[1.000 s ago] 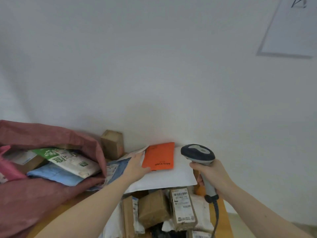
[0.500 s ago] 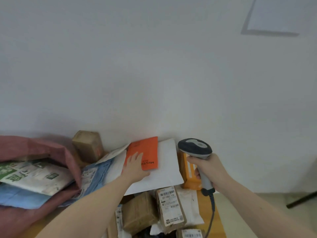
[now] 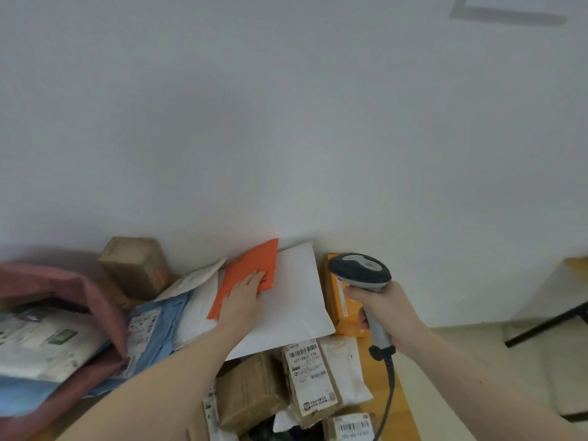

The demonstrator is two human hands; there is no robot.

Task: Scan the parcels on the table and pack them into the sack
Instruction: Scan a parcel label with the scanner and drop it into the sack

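An orange flat parcel (image 3: 251, 268) lies on a large white mailer (image 3: 292, 300) at the back of the wooden table (image 3: 404, 409). My left hand (image 3: 243, 297) rests on the orange parcel with its fingers stretched out flat. My right hand (image 3: 385, 313) grips the handle of a grey barcode scanner (image 3: 359, 270), held upright to the right of the white mailer. The pink sack (image 3: 63, 291) lies open at the left, with a white-and-green parcel (image 3: 41, 338) and a blue one inside.
A brown box (image 3: 135, 265) stands against the wall. A blue mailer (image 3: 156, 329) lies at the sack's mouth. An orange box (image 3: 342, 300) sits behind the scanner. Several labelled brown and white parcels (image 3: 310, 377) crowd the near table. Floor and a dark frame are to the right.
My left hand has slid from the orange parcel's left edge onto its top, and the parcel now lies turned at an angle. The view has swung right; the scanner hand kept its hold.
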